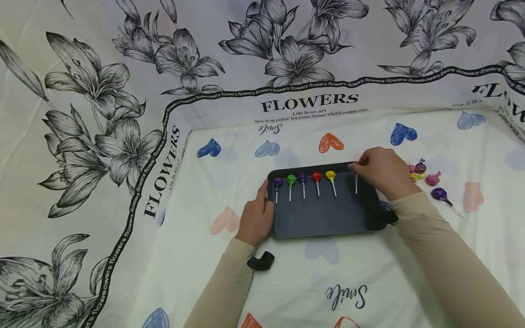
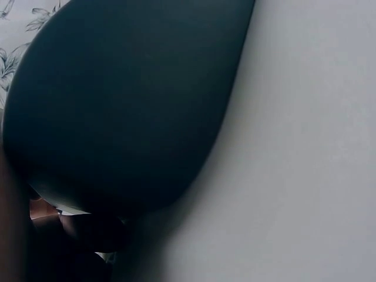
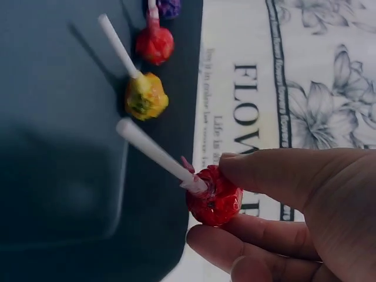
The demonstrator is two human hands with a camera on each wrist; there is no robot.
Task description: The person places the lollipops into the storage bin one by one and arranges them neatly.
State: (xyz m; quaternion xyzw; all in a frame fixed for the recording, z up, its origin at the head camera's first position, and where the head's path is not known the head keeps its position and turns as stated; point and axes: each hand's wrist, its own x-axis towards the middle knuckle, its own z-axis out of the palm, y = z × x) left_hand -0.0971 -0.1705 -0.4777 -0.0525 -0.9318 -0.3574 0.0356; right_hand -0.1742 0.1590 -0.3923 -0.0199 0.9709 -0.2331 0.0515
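My right hand [image 1: 385, 172] pinches a red-wrapped lollipop [image 3: 214, 200] by its candy head, thumb on one side and fingers on the other. Its white stick points in over the far right corner of a dark grey tray [image 1: 324, 214]. At the tray's left side, my left hand [image 1: 255, 217] grips the edge. Along the far side of the tray lies a row of lollipops: a purple one [image 1: 278, 183], a green one [image 1: 291, 180], another purple one [image 1: 302, 178], a red one [image 1: 316, 176] and a yellow one [image 1: 330, 175]. Their sticks point toward me.
Right of the tray, on the heart-print cloth [image 1: 229, 182], lie a dark purple lollipop [image 1: 440, 194], a pink one [image 1: 432, 178] and a few more bunched behind my right hand. A black curved piece [image 1: 261, 261] sits by my left wrist. Flower-print fabric [image 1: 295, 54] surrounds the surface.
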